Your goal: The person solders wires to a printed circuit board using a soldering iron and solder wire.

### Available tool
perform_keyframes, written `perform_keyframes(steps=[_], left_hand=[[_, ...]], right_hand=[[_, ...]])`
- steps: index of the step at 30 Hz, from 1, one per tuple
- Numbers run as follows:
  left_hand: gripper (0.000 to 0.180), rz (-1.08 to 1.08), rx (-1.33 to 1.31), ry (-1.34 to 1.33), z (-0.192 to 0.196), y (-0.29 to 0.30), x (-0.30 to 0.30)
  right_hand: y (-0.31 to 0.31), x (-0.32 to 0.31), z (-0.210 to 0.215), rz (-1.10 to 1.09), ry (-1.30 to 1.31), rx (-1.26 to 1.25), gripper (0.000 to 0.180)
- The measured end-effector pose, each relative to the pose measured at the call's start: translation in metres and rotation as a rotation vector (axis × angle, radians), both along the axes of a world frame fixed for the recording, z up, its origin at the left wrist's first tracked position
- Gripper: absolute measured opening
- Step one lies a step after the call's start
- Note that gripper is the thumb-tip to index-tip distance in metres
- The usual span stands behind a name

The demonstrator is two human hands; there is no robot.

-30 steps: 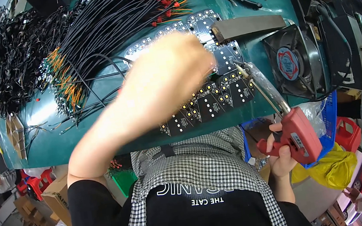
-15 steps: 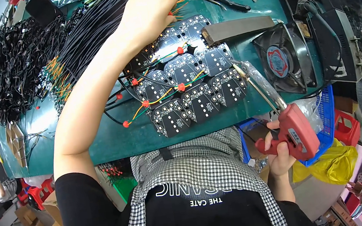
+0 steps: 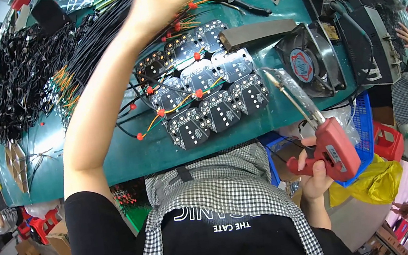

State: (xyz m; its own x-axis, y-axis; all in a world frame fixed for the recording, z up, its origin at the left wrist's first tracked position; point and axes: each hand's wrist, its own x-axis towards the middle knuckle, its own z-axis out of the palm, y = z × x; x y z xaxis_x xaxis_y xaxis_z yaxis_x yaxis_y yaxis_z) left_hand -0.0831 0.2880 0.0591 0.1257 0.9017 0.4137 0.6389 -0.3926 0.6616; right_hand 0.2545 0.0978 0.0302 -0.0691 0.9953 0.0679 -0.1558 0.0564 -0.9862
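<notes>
The left hand (image 3: 161, 1) has moved farther toward twelve o'clock, fingers curled; whether it grasps a wire, I cannot tell. So the black rounded circuit boards (image 3: 221, 110), at its five o'clock, lie beyond its fingers. The right hand (image 3: 317, 176) grips the red pistol-shaped soldering gun (image 3: 339, 145).

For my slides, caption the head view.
Right hand holding a red soldering gun beside circuit boards; left hand over black wires.

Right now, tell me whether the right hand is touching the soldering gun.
Touching. The head view shows it: the right hand is wrapped around the handle end of the soldering gun, with no gap.
</notes>
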Motion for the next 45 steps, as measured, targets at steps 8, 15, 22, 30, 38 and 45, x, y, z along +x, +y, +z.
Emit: perform_keyframes(steps=[8,15,22,30,38,45], left_hand=[[0.015,0.115,0.526,0.44,0.071,-0.16,-0.019],[0.015,0.353,-0.207,-0.109,-0.026,-0.235,0.048],[0.012,0.386,-0.344,-0.215,-0.03,-0.235,0.06],[0.015,0.383,-0.255,-0.129,-0.033,-0.232,0.063],[0.014,0.409,-0.24,-0.165,-0.036,-0.229,0.064],[0.012,0.394,-0.31,-0.128,-0.031,-0.23,0.063]], right_hand=[[-0.011,0.001,-0.008,0.091,-0.002,-0.079,0.071],[-0.019,-0.001,-0.014,0.347,-0.135,-0.213,0.074],[-0.025,0.004,-0.023,0.399,-0.229,-0.15,0.052],[-0.032,0.017,-0.035,0.399,-0.345,-0.095,0.039],[-0.033,0.026,-0.044,0.438,-0.51,-0.01,0.047],[-0.036,0.044,-0.057,0.504,-0.598,0.087,0.056]])
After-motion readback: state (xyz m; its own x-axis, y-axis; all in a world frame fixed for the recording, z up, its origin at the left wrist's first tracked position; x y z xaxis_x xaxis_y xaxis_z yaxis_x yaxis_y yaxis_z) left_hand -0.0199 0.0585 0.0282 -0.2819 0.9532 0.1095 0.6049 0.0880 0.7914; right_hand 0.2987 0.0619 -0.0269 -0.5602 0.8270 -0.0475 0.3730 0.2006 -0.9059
